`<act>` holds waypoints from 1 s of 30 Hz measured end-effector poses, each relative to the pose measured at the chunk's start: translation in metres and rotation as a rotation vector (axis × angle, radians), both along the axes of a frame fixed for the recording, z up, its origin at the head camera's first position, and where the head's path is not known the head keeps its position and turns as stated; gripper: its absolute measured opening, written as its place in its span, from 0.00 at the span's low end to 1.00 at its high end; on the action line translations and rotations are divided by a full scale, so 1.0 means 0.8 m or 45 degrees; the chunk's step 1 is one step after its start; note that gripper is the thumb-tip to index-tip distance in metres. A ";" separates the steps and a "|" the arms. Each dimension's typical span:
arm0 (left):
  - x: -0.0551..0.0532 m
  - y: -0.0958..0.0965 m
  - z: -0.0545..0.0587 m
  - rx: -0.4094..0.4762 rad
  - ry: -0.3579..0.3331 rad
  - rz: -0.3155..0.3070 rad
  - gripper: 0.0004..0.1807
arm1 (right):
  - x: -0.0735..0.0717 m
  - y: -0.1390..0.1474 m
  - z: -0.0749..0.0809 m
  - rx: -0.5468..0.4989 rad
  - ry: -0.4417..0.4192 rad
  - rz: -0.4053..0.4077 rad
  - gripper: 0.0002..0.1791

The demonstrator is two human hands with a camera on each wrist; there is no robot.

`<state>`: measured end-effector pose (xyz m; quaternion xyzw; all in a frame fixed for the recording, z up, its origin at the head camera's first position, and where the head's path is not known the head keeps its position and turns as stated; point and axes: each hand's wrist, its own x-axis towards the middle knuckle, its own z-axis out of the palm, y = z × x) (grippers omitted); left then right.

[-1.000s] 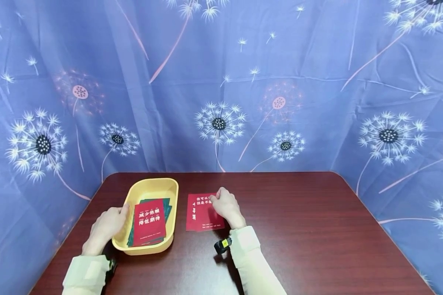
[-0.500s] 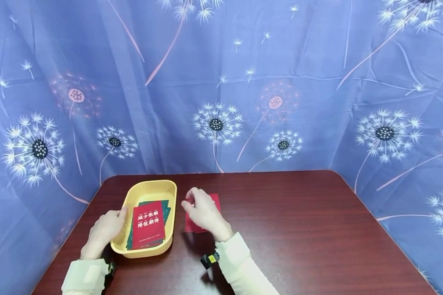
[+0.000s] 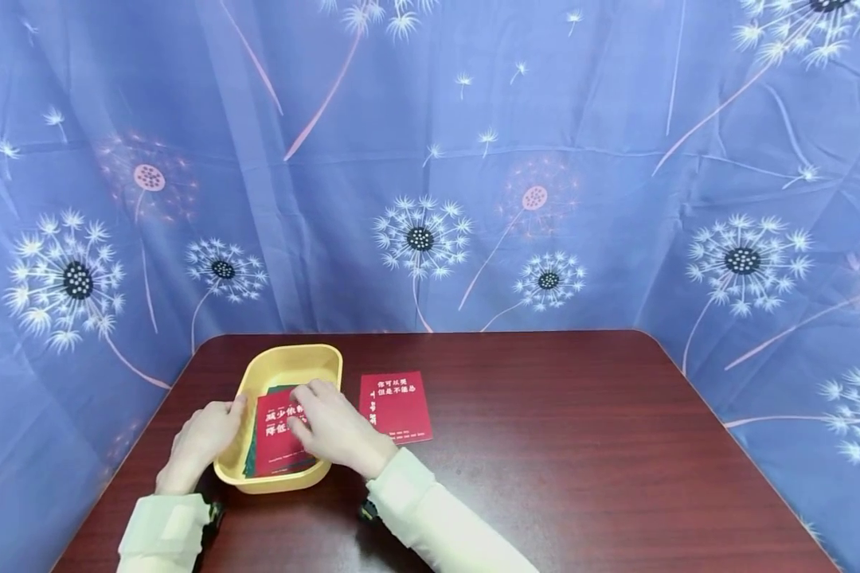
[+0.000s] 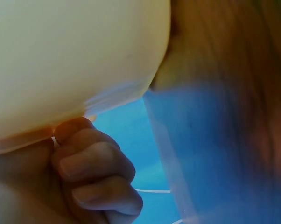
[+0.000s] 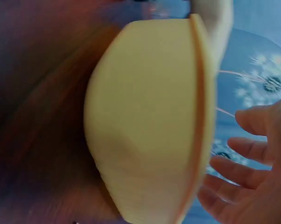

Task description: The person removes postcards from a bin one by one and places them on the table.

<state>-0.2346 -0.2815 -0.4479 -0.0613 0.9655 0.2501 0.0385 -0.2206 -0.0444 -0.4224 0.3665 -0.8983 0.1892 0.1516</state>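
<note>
A yellow plastic basin point(image 3: 279, 362) stands at the left of the table. Inside it lies a red card point(image 3: 275, 446) with white printed characters, on top of green cards point(image 3: 249, 461). My left hand point(image 3: 199, 444) grips the basin's left rim; in the left wrist view its curled fingers point(image 4: 96, 158) press against the rim. Over the basin's right side hovers my right hand point(image 3: 340, 430), covering part of the red card. Its fingers point(image 5: 243, 172) are spread and loosely bent in the right wrist view, with nothing held. More red card point(image 3: 404, 414) lies on the table to the basin's right.
The dark reddish-brown wooden table point(image 3: 580, 446) stretches away to the right. Behind and at both sides hangs a blue cloth point(image 3: 616, 199) with a dandelion print.
My right hand has moved left, from the red card on the table to over the basin, uncovering that card. My left hand has stayed on the basin's rim.
</note>
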 end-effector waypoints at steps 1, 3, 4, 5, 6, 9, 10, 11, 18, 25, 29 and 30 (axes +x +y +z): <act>0.000 0.000 0.000 0.001 0.003 -0.002 0.36 | -0.003 -0.006 -0.002 0.052 0.028 -0.001 0.13; -0.001 0.000 0.001 0.000 0.012 -0.005 0.35 | -0.007 -0.017 -0.004 0.174 0.080 -0.026 0.13; -0.001 0.000 0.001 -0.002 0.015 -0.005 0.35 | -0.008 -0.023 -0.007 0.240 0.096 -0.052 0.13; -0.001 0.000 0.002 0.000 0.013 -0.004 0.35 | -0.009 -0.028 -0.009 0.307 0.102 -0.087 0.14; -0.001 0.000 0.002 -0.001 0.012 -0.002 0.35 | -0.010 -0.033 -0.012 0.377 0.096 -0.126 0.14; 0.000 0.000 0.000 0.003 -0.002 0.002 0.36 | -0.013 -0.048 -0.021 0.564 0.023 -0.259 0.18; 0.000 0.000 0.000 0.003 -0.007 0.003 0.36 | -0.013 -0.052 -0.024 0.611 -0.005 -0.302 0.19; 0.001 0.000 -0.001 0.007 -0.012 0.005 0.36 | -0.014 -0.056 -0.027 0.652 -0.032 -0.341 0.20; 0.001 0.005 -0.002 0.015 0.004 0.004 0.35 | -0.021 -0.076 -0.045 0.900 -0.136 -0.593 0.41; 0.000 0.005 -0.002 0.009 0.011 0.003 0.34 | -0.020 -0.084 -0.048 1.005 -0.169 -0.683 0.48; 0.001 0.001 0.000 -0.003 0.014 0.004 0.34 | -0.020 -0.089 -0.048 1.058 -0.168 -0.676 0.50; 0.002 0.000 0.000 -0.004 0.012 0.004 0.34 | -0.021 -0.090 -0.048 1.059 -0.178 -0.671 0.51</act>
